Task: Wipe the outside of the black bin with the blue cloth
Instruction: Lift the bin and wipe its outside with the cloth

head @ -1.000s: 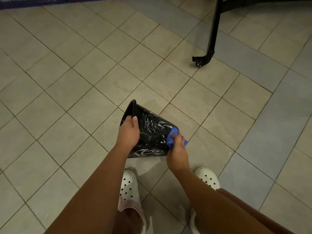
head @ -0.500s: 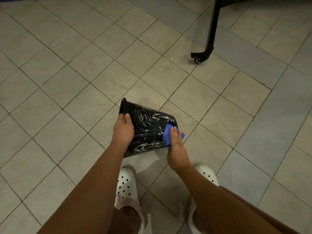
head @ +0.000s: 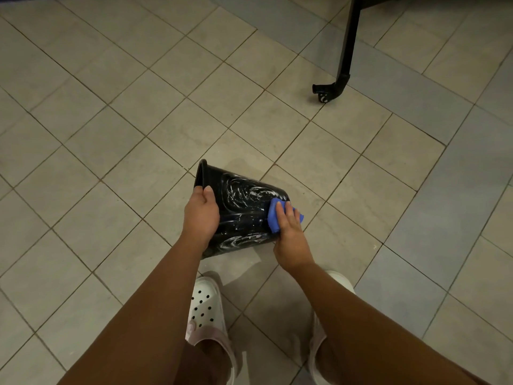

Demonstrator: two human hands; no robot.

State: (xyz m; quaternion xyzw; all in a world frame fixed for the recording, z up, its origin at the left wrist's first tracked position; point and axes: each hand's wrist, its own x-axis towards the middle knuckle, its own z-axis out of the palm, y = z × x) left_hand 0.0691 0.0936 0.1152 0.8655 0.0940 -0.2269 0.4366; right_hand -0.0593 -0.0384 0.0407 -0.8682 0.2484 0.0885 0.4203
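Black bin (head: 244,207) (tapered, glossy, white-streaked): left hand (head: 201,215) is gripping its rim; right hand (head: 290,234) is pressing blue cloth (head: 273,215) flat-fingered against its side.

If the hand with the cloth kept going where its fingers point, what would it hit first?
Probably the black bin: the right hand presses the blue cloth against its wall.

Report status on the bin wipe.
Left hand grips black bin near rim. Right hand presses blue cloth on its streaked side. Nothing in the way.
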